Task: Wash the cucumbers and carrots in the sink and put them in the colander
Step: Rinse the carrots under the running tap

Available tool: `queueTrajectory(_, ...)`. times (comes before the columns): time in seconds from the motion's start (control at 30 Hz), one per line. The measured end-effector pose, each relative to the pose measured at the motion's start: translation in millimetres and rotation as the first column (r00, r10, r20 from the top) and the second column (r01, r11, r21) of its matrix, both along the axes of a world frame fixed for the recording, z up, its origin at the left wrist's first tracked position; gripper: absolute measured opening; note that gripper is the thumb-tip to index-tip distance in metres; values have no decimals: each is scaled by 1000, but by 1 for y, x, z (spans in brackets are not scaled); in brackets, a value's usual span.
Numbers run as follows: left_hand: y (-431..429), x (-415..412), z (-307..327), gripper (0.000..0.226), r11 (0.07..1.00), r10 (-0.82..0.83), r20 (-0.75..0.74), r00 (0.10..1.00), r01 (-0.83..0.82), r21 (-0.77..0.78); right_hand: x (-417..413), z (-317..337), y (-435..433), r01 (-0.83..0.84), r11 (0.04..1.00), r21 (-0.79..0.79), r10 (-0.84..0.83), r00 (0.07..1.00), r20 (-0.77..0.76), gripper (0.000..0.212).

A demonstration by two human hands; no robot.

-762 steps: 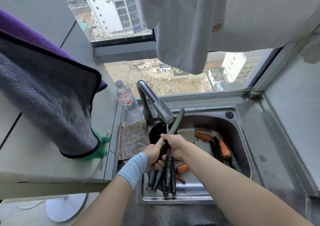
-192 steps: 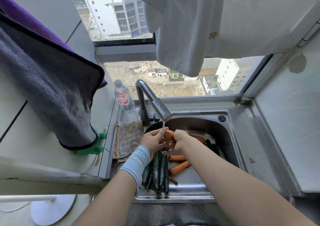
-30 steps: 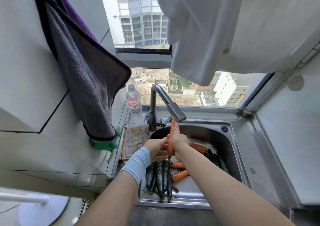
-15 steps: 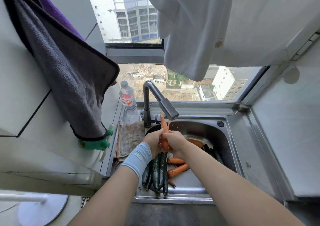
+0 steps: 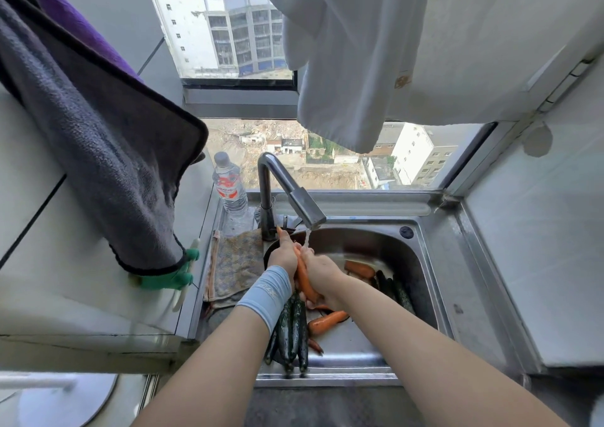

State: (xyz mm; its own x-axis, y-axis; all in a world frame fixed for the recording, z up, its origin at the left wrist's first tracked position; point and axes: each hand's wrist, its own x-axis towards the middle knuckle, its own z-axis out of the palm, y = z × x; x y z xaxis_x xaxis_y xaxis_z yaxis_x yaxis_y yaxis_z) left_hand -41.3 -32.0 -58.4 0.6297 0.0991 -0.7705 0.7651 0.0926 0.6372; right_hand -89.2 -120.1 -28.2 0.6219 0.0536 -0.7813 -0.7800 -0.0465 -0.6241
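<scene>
Both hands hold one orange carrot [image 5: 303, 276] upright under the water running from the tap [image 5: 295, 202]. My left hand [image 5: 285, 255] grips its upper part, and my right hand [image 5: 322, 274] wraps its lower part. Below them, several dark cucumbers [image 5: 292, 332] lie side by side at the left of the steel sink [image 5: 421, 263], with carrots [image 5: 327, 320] beside them. More carrots [image 5: 359, 269] and cucumbers [image 5: 397, 292] lie at the sink's right. A dark colander rim [image 5: 266, 256] peeks out behind my left hand, mostly hidden.
A plastic water bottle [image 5: 228, 188] stands left of the tap. A patterned cloth [image 5: 233, 268] lies on the sink's left ledge. A grey towel [image 5: 98, 139] over green gloves [image 5: 170, 278] hangs at left; a white cloth [image 5: 353, 51] hangs overhead. A steel counter [image 5: 474, 296] runs along the right.
The carrot has slid down through my hands, so less of it sticks up by the spout. Both hands stay under the running water.
</scene>
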Motion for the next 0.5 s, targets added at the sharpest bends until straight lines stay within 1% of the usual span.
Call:
queueTrajectory(0.03, 0, 0, -1, 66, 999, -5, -13, 1000, 5, -38, 0, 0, -2, -8, 1000, 19, 8, 1000, 3, 56)
queueTrajectory(0.07, -1, -1, -1, 64, 992, -28, -12, 1000, 26, -122, 0, 1, -4, -11, 999, 43, 11, 1000, 0, 51)
queueTrajectory(0.1, -3, -3, -1, 57, 975, -43, 6, 999, 43, -218, 1, 2, -9, -8, 998, 66, 9, 1000, -6, 44)
queueTrajectory(0.17, -3, -9, 2, 38, 936, -43, 59, 997, 61, -347, 4, 4, -15, 7, 995, 97, -6, 1000, -12, 31)
queueTrajectory(0.23, 0, -10, 4, 32, 906, -3, 77, 997, 36, -421, 6, 5, -16, 10, 996, 94, -10, 1000, 1, 29)
queueTrajectory(0.3, 1, -11, 11, 28, 915, 24, 44, 999, -4, -403, 6, 2, -13, -2, 997, 75, 1, 1000, 11, 32)
queueTrajectory(0.33, 2, -9, 12, 27, 932, 43, 19, 999, -33, -360, 5, 1, -11, -12, 998, 63, 11, 1000, 14, 38)
queueTrajectory(0.37, 2, -7, 13, 31, 952, 57, 8, 998, -52, -301, 4, -2, -9, -25, 999, 45, 24, 999, 23, 45)
queueTrajectory(0.43, 4, -3, 9, 48, 988, 70, 24, 997, -66, -142, 3, -4, -7, -49, 998, 39, 47, 998, 33, 56)
queueTrajectory(0.5, 8, 0, 5, 64, 998, 57, 41, 998, -56, -28, 1, -3, -7, -78, 996, 53, 76, 997, 30, 60)
